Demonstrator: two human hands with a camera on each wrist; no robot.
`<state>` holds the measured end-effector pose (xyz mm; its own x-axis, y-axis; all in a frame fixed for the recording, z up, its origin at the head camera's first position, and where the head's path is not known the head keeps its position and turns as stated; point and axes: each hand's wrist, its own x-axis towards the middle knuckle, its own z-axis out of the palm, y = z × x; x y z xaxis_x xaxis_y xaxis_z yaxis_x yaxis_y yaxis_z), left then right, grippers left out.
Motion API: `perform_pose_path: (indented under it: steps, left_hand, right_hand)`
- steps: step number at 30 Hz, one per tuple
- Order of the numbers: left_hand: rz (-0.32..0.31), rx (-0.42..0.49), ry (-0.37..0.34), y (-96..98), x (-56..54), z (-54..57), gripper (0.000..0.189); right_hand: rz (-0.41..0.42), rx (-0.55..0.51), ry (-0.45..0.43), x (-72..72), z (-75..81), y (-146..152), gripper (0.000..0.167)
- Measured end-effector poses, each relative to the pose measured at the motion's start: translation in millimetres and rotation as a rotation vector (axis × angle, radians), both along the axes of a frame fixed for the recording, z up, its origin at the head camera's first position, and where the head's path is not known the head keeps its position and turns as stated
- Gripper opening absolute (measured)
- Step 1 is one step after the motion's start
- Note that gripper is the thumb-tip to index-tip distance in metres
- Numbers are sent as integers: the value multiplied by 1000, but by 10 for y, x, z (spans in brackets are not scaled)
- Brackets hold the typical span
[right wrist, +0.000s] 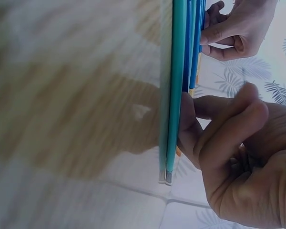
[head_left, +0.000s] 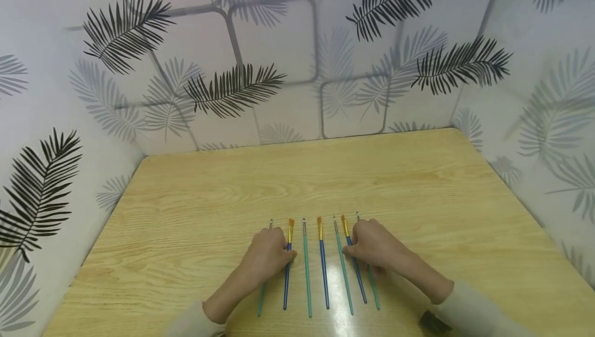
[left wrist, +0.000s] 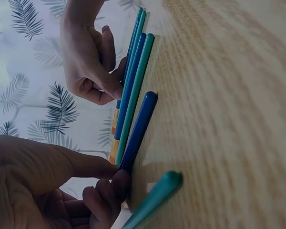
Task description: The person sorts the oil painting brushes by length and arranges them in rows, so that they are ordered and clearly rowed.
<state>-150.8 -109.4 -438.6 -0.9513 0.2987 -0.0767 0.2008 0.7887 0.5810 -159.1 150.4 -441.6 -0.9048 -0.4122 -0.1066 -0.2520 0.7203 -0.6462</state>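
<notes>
Several slim paintbrushes lie side by side on the table, bristles away from me. My left hand (head_left: 267,254) pinches a blue paintbrush (head_left: 286,285), second from the left, between thumb and forefinger. Left of it, a teal paintbrush (head_left: 262,301) is partly covered by that hand. On the other side, my right hand (head_left: 378,244) has thumb and fingers round another blue paintbrush (head_left: 359,280), second from the right. The outermost teal paintbrush (right wrist: 175,105) runs close beside those fingers. Between the hands lie a teal paintbrush (head_left: 307,270), a blue paintbrush (head_left: 324,275) and another teal paintbrush (head_left: 345,275).
The light wooden table (head_left: 195,197) reaches back to a wall (head_left: 288,115) with a leaf pattern, which also stands along both sides. A small dark object (head_left: 434,322) shows beside the right sleeve (head_left: 474,308); its kind is unclear.
</notes>
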Motion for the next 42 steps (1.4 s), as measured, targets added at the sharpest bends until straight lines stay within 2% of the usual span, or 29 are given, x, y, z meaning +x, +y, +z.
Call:
perform_pose_path:
  steps: [10,19,28,29,34,37,42]
  left_hand:
    - [-41,21,31,-21,16,-21,59]
    - [-39,16,33,-38,8,-43,55]
    - [-20,-7,42,-43,-26,-18,48]
    - [-22,-6,43,-43,-29,-12,46]
    - [-21,15,47,-59,-44,20,12]
    - [-2,31,24,-81,-61,44,19]
    - [6,54,9,-117,-114,89,21]
  right_hand:
    - [-6,-5,-22,17,10,-26,40]
    - [-43,18,-33,-3,-9,-15,39]
    - [-30,-10,-33,-20,64,18,33]
    - [-30,-17,-39,-25,69,28,33]
    - [-42,-31,-72,-62,80,70,25]
    - [-23,-61,-78,-79,85,99,20]
    - [9,-137,-93,-97,105,152,17]
